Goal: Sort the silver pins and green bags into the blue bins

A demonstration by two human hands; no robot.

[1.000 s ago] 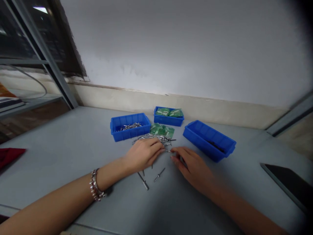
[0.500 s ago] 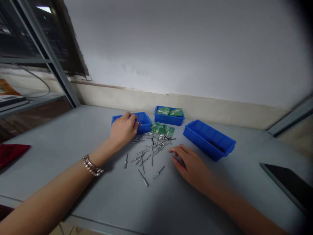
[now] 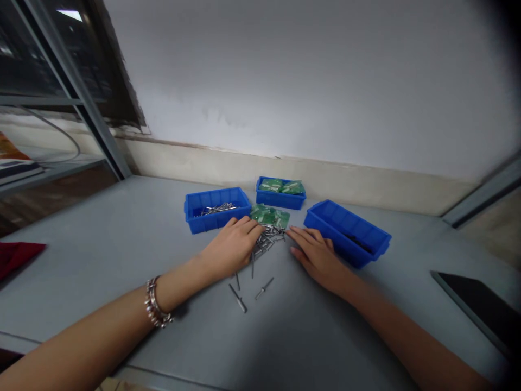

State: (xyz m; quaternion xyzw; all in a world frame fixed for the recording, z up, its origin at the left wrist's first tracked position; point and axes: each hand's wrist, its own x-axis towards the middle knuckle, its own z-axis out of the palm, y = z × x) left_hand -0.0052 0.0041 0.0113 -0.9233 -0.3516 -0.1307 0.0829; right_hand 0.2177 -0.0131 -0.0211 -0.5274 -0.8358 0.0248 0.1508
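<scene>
A loose pile of silver pop rivets (image 3: 266,239) lies on the grey table. My left hand (image 3: 234,244) is over the left side of this pile, its fingers bent and close together. The fingertips are hidden, so whatever they grip does not show. On the other side my right hand (image 3: 315,252) has its fingers stretched out, with the tips at the pile's right edge by a small dark piece (image 3: 284,233). Nearer to me are a rivet (image 3: 238,298) and a smaller one (image 3: 264,288). Behind my left hand stands a blue bin (image 3: 217,220) with more rivets inside.
Green packets (image 3: 280,219) lie behind the pile. A back blue bin (image 3: 280,201) holds similar packets; a right blue bin (image 3: 345,233) contains dark small parts. A dark flat device (image 3: 476,304) lies at right, red cloth (image 3: 18,255) at left. A wall closes off the back.
My left hand has left the left bin and come right and down onto the rivets. My right hand has shifted slightly, its fingers straighter and touching the pile's edge.
</scene>
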